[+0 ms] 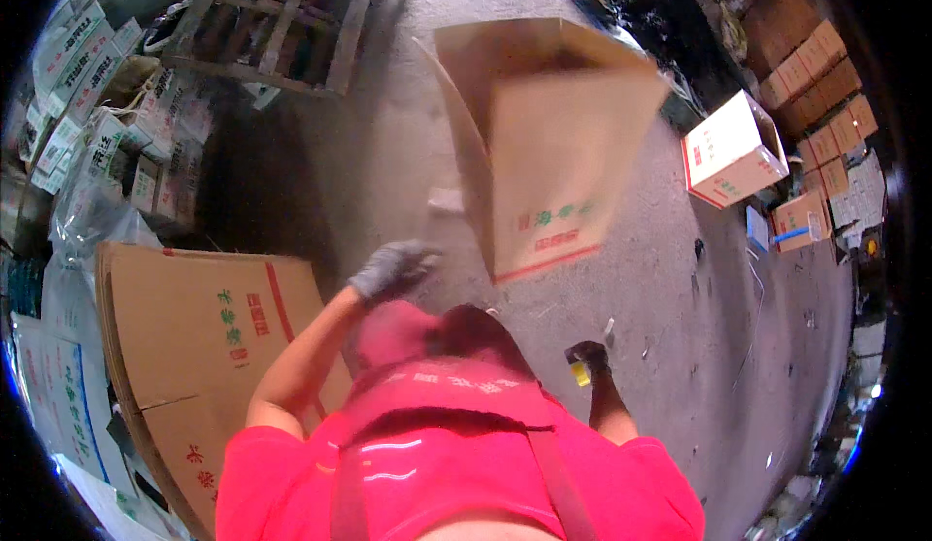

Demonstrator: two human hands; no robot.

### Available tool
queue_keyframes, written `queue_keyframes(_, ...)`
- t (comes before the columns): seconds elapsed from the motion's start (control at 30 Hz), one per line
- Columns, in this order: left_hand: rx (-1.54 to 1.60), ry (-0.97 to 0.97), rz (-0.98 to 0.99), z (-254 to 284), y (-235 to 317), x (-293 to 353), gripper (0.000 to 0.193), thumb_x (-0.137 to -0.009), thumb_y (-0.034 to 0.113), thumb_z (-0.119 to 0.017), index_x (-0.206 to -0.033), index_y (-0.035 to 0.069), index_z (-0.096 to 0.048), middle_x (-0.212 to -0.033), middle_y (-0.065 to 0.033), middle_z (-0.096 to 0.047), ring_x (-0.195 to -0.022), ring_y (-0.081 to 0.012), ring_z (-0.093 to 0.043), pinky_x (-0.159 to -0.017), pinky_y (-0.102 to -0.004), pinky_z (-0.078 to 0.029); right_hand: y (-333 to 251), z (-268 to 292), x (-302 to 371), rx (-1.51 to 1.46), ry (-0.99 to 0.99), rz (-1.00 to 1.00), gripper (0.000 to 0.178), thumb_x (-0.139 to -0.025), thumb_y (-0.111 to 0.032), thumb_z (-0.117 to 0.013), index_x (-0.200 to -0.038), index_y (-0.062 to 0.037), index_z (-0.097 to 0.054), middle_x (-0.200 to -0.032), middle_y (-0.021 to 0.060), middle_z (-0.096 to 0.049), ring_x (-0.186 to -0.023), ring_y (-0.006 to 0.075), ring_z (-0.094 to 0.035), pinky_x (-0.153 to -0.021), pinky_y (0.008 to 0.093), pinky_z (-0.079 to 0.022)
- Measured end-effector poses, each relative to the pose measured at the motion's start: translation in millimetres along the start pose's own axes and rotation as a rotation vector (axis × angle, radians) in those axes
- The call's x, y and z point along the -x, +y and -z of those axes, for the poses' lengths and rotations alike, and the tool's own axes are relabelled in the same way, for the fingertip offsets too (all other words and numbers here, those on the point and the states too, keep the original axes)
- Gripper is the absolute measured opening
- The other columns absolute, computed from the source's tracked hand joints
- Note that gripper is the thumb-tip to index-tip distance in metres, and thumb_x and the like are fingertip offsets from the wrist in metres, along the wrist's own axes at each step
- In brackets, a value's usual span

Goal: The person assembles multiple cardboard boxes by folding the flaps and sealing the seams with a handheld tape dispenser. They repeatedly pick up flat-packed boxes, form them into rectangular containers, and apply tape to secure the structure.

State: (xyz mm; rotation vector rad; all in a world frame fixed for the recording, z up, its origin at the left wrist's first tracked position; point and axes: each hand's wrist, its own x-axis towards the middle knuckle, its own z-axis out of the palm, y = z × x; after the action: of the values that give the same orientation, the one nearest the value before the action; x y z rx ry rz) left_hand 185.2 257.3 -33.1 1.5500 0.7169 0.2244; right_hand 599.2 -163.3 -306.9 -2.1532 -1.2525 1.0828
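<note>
A large brown cardboard box [563, 172] stands in front of me, its top flaps spread and its inside partly visible. My left hand [396, 269], in a grey glove, is just left of the box's near corner, apart from it. Its fingers reach forward, slightly bent and somewhat blurred, with nothing seen in them. Low on my right side, my right hand [588, 355] wears a dark glove. Its fingers close around a small yellow object [581, 374], of which only a part shows; its kind is unclear.
Flattened cardboard boxes [194, 318] are stacked at my left. Wooden pallets [282, 27] lie at the far left, near piled white boxes [83, 65]. A white open carton [733, 153] sits at right, before stacked brown cartons [811, 70]. Black sheeting [660, 17] lies at the back.
</note>
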Motion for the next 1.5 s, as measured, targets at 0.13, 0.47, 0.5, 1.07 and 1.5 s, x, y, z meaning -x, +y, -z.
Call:
queue_keyframes(0.13, -0.506, 0.245, -0.068, 67.9, -108.7, 52.1, 0.025, -0.092, 0.026, -0.051, -0.109, 0.012, -0.063, -0.100, -0.0134, -0.066, -0.087, -0.0295, -0.063, -0.074, -0.0365, -0.049, -8.0, -44.1, 41.2, 0.230, -0.036, -0.366, 0.033, -0.084, -0.037, -0.052, -0.089, -0.0092, -0.068, -0.086, 0.0136, -0.069, -0.080, 0.0280, -0.067, -0.067, 0.0413, -0.051)
queue_keyframes(0.47, -1.358, 0.890, 0.845, 204.8, -125.7, 253.0, 0.061, -0.082, 0.036, -0.059, -0.139, 0.019, -0.041, -0.141, -0.0117, -0.042, -0.128, -0.0315, -0.039, -0.107, -0.0471, -0.026, -66.7, -63.7, 28.8, 0.697, -0.273, -0.015, 0.037, -0.077, -0.037, -0.061, -0.105, -0.0127, -0.064, -0.099, 0.0123, -0.067, -0.090, 0.0274, -0.065, -0.078, 0.0370, -0.052)
queue_keyframes(0.5, -1.393, 0.918, 0.934, 212.6, -113.4, 275.9, 0.065, -0.083, 0.039, -0.057, -0.141, 0.019, -0.037, -0.144, -0.0107, -0.037, -0.131, -0.0301, -0.035, -0.108, -0.0479, -0.022, -54.4, -63.8, 24.4, 0.638, -0.247, 0.044, 0.040, -0.075, -0.039, -0.063, -0.106, -0.0134, -0.064, -0.102, 0.0129, -0.067, -0.093, 0.0287, -0.064, -0.080, 0.0370, -0.051)
queue_keyframes(1.07, -0.801, 1.467, 1.544, 183.2, -145.1, 537.6, 0.071, -0.081, 0.043, -0.054, -0.145, 0.029, -0.026, -0.148, -0.0047, -0.031, -0.129, -0.0297, -0.039, -0.106, -0.0472, -0.028, -133.0, -60.6, -1.5, -0.369, -0.108, -0.255, 0.024, -0.085, -0.014, -0.061, -0.108, -0.0054, -0.060, -0.092, 0.0069, -0.064, -0.076, 0.0201, -0.062, -0.066, 0.0355, -0.054)
queue_keyframes(1.5, -0.818, 1.320, 1.085, 141.8, -107.2, 496.3, 0.056, -0.078, 0.045, -0.057, -0.122, 0.012, -0.055, -0.110, -0.0163, -0.063, -0.106, -0.0338, -0.058, -0.088, -0.0430, -0.047, -52.7, -41.1, 45.4, -0.309, -0.139, -0.193, 0.023, -0.086, -0.013, -0.059, -0.107, -0.0049, -0.062, -0.095, 0.0075, -0.065, -0.077, 0.0199, -0.062, -0.070, 0.0335, -0.052)
